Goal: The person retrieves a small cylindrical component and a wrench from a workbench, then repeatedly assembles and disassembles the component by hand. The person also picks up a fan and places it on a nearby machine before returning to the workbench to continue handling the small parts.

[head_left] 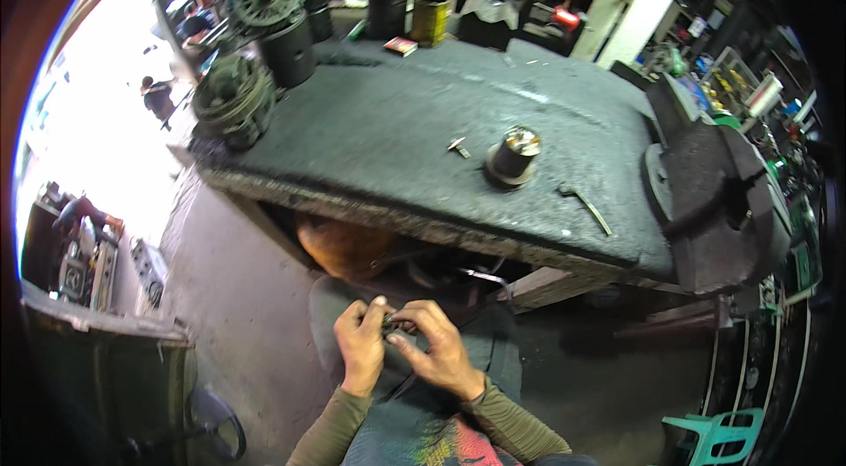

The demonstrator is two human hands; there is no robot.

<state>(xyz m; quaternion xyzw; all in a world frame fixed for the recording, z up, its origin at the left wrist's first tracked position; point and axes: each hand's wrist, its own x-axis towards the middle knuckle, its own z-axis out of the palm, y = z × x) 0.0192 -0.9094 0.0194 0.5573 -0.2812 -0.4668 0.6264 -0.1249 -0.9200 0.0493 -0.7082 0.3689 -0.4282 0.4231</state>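
Over my lap, in front of the workbench, my left hand [361, 341] and my right hand [434, 346] meet with fingers pinched together. Between their fingertips sits a small dark part [389, 323], mostly covered, whose kind I cannot make out. On the dark workbench [370, 127] beyond my hands stands a short dark cylindrical part [512, 158] with a wider base and shiny bits on top. Left of it lies a small metal piece [458, 147]. A thin metal tool with a bent head [585, 209] rests to its right.
A large bench vise [718, 202] is fixed at the bench's right end. Round motor-like housings [233, 100] stand at the left corner. A yellow can [429, 21] and a small red box [400, 46] sit at the back. A teal plastic stool [718, 438] is at lower right.
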